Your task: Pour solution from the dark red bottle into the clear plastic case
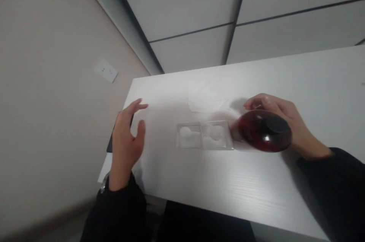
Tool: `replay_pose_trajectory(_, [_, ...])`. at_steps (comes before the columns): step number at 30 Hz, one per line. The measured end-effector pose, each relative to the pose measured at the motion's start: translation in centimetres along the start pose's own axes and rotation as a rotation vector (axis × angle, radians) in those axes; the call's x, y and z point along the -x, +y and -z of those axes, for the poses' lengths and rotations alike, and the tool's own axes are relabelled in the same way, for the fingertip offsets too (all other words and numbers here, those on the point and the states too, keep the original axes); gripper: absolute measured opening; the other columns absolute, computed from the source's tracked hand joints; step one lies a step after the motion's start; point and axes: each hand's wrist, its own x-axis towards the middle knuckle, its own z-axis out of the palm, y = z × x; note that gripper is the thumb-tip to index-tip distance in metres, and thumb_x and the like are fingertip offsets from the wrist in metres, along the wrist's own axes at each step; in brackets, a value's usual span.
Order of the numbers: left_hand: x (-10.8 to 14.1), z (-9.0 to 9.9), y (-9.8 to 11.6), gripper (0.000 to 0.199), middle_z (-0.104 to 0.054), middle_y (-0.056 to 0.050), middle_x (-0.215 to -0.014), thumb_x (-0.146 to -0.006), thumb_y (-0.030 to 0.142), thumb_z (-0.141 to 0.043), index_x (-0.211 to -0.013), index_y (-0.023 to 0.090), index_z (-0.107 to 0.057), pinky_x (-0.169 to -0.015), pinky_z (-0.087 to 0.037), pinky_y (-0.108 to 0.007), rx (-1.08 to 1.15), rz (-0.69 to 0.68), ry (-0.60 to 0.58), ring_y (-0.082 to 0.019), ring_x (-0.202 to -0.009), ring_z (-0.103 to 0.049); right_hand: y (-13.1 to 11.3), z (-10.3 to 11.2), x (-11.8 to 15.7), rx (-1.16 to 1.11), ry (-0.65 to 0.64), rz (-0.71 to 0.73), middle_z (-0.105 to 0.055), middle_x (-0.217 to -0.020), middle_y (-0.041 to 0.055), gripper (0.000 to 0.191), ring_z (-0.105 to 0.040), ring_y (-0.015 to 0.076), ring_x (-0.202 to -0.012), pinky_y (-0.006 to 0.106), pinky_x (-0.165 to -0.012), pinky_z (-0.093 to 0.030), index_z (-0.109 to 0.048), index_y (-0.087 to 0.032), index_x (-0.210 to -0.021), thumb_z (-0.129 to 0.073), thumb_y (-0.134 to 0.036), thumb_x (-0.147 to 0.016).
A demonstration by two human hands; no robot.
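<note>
While a pale wall (pixel 48 82) bearing a white socket plate (pixel 106 71) fills the left side, a dark object (pixel 110 144) shows at the table's (pixel 176 173) left edge, mostly hidden behind the person's left hand (pixel 127 137). That hand is bare and holds nothing, its thumb and fingers spread apart, and a shiny band (pixel 105 183) circles the wrist at the cuff of a black sleeve (pixel 116 211). Farther right, near the middle of the table, lies a clear two-compartment tray (pixel 201 136), with a whitish rounded shape in each compartment, too faint to name. Just beyond the tray lies a thin, whitish, see-through sheet (pixel 203 97). At the tray's right end, a dark red bottle (pixel 248 128) rises toward the camera, its round black cap (pixel 275 124) uppermost. Past it, the right hand (pixel 288 114) reaches in from a second black sleeve, fingers curved along the bottle's far side; the bottle hides part of this hand, so whether it grips cannot be told.
</note>
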Motion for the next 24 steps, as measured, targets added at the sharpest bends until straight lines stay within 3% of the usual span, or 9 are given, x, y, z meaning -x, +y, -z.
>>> replay_pose_trajectory(2, [2.0,1.8,-4.4,0.062,-0.069,-0.02,-0.149,-0.097,0.015,-0.053,-0.159,0.017,-0.048,-0.129,-0.035,-0.067,-0.202,0.167,0.071,-0.039,-0.148,-0.056,0.1,-0.1,0.1,-0.008,-0.011,-0.001,-0.074,-0.084,0.0059,0.058,-0.064,0.0284,-0.08,0.043,-0.074,-0.046,-0.075,-0.03,-0.08,-0.055,-0.083,-0.096])
replay_pose_trajectory(5, [3.4,3.2,-9.7,0.075,-0.067,-0.023,-0.151,-0.088,0.012,-0.054,-0.162,0.011,-0.041,-0.127,-0.035,-0.072,-0.279,0.31,0.022,-0.044,-0.149,-0.054,0.1,-0.2,0.1,-0.01,-0.01,0.002,-0.073,-0.083,0.0064,0.058,-0.065,0.0297,-0.078,0.044,-0.072,-0.046,-0.074,-0.031,-0.079,-0.055,-0.083,-0.095])
replay_pose_trajectory(8, [3.4,3.5,-11.5,0.077,-0.075,-0.018,-0.139,-0.087,0.014,-0.058,-0.162,0.018,-0.043,-0.126,-0.037,-0.071,-0.263,0.357,-0.022,-0.042,-0.144,-0.058,0.1,-0.2,0.1,0.012,-0.013,0.011,-0.072,-0.08,0.0067,0.056,-0.065,0.0288,-0.076,0.043,-0.07,-0.046,-0.075,-0.032,-0.078,-0.055,-0.081,-0.096])
replay_pose_trajectory(10, [3.4,3.6,-10.3,0.075,-0.07,-0.017,-0.147,-0.091,0.019,-0.059,-0.164,0.021,-0.04,-0.128,-0.036,-0.07,-0.265,0.333,0.017,-0.042,-0.147,-0.055,0.2,-0.1,0.1,0.024,0.002,0.028,-0.072,-0.08,0.0065,0.056,-0.065,0.0281,-0.075,0.043,-0.071,-0.046,-0.076,-0.032,-0.079,-0.055,-0.08,-0.097])
replay_pose_trajectory(13, [4.0,2.8,-6.0,0.065,-0.06,-0.014,-0.157,-0.101,0.03,-0.06,-0.163,0.029,-0.044,-0.132,-0.033,-0.065,-0.203,0.18,0.118,-0.039,-0.153,-0.049,0.4,0.0,0.1,0.021,0.022,0.044,-0.072,-0.079,0.0055,0.057,-0.064,0.0274,-0.075,0.043,-0.072,-0.045,-0.076,-0.031,-0.079,-0.055,-0.081,-0.097])
replay_pose_trajectory(16, [4.9,0.2,-1.4,0.052,-0.06,-0.012,-0.156,-0.11,0.04,-0.054,-0.16,0.032,-0.047,-0.131,-0.038,-0.059,0.14,0.109,-0.013,-0.032,-0.152,-0.053,0.3,0.0,0.1,0.013,0.028,0.032,-0.072,-0.078,0.005,0.058,-0.063,0.0254,-0.075,0.042,-0.073,-0.046,-0.076,-0.03,-0.079,-0.056,-0.082,-0.096])
replay_pose_trajectory(18, [5.0,-1.8,0.8,0.067,-0.053,-0.014,-0.164,-0.107,0.054,-0.059,-0.166,0.032,-0.038,-0.132,-0.037,-0.06,0.339,0.068,-0.135,-0.033,-0.155,-0.051,0.1,0.0,0.2,-0.004,0.045,0.026,-0.073,-0.083,0.0056,0.058,-0.064,0.0249,-0.078,0.042,-0.077,-0.049,-0.076,-0.029,-0.08,-0.058,-0.082,-0.095])
replay_pose_trajectory(20, [4.7,-3.3,2.1,0.086,-0.047,-0.016,-0.169,-0.099,0.068,-0.068,-0.169,0.034,-0.032,-0.132,-0.036,-0.062,0.431,0.037,-0.17,-0.036,-0.157,-0.048,-0.4,0.0,0.2,-0.034,0.058,0.022,-0.075,-0.086,0.006,0.057,-0.066,0.0255,-0.081,0.043,-0.081,-0.053,-0.074,-0.028,-0.08,-0.06,-0.082,-0.094])
replay_pose_trajectory(24, [2.8,-4.1,4.1,0.105,-0.051,-0.018,-0.166,-0.085,0.064,-0.086,-0.169,0.034,-0.03,-0.13,-0.041,-0.062,0.346,-0.068,-0.266,-0.04,-0.155,-0.051,-3.5,0.7,0.1,-0.046,0.06,0.06,-0.076,-0.089,0.0059,0.049,-0.071,0.0265,-0.089,0.045,-0.088,-0.058,-0.075,-0.028,-0.084,-0.066,-0.075,-0.095])
